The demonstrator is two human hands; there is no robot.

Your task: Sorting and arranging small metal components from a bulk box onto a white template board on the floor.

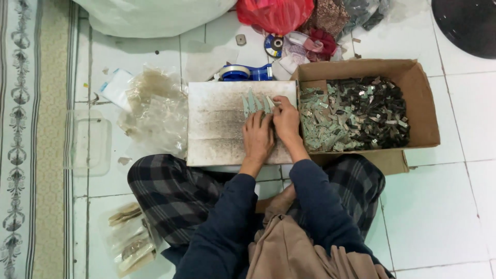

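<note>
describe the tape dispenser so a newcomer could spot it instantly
Start at the white board on the floor before the seated person. Just beyond its far edge, left of the cardboard box, lies the tape dispenser: the only bright blue thing there, holding a clear roll.

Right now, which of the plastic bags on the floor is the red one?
The red bag at the top, just above the cardboard box. The big bag beside it is white, and the crumpled one left of the board is clear.
</note>
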